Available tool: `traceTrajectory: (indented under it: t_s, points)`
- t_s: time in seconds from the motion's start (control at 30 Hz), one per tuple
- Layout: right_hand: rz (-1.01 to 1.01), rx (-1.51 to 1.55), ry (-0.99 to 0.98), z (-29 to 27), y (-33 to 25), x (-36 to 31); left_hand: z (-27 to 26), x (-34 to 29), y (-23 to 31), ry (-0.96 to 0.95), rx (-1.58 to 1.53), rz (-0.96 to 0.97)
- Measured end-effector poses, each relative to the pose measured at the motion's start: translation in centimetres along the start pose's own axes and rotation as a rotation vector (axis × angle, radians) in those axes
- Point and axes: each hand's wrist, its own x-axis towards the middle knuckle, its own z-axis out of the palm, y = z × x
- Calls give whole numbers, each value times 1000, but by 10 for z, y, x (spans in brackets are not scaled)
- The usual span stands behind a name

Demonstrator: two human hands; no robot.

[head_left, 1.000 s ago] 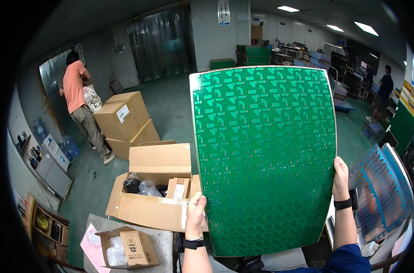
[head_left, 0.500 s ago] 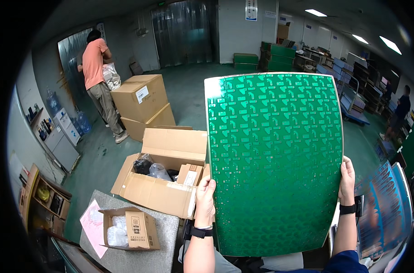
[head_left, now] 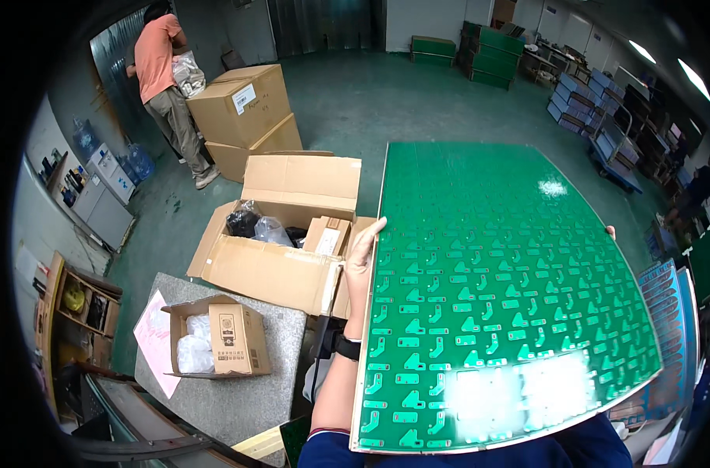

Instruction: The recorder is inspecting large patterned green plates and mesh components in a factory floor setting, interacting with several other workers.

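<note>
A large green circuit board panel (head_left: 487, 304), covered in rows of small pale shapes, is held up before me, tilted, with bright light reflecting off its near part. My left hand (head_left: 361, 257) grips its left edge, the thumb side showing along the rim and a black band on the wrist. At the far right edge only the fingertips of my right hand (head_left: 610, 231) show; the panel hides the rest of that hand and its forearm.
To the left stands an open carton (head_left: 269, 269) with bagged items, and a smaller box (head_left: 238, 339) on a grey tabletop (head_left: 281, 390). Beyond, a person in an orange shirt (head_left: 156, 58) stands by stacked cartons (head_left: 242, 109). A blue-patterned sheet (head_left: 671, 312) leans at right.
The panel has tipped from nearly upright toward flat, its near edge coming closer to me. My left hand has risen, and my right hand has gone mostly behind the panel. The view has dipped.
</note>
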Motion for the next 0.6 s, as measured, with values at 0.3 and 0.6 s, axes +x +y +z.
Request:
traceTrajectory:
  t_s: [0.3,0.6]
  points:
    - [71,13,52,-9,18,-17,-2,-5,8,-4,-771,-531]
    - [123,-232,292,70,20,-19,4,-9,19,1,-657,-649]
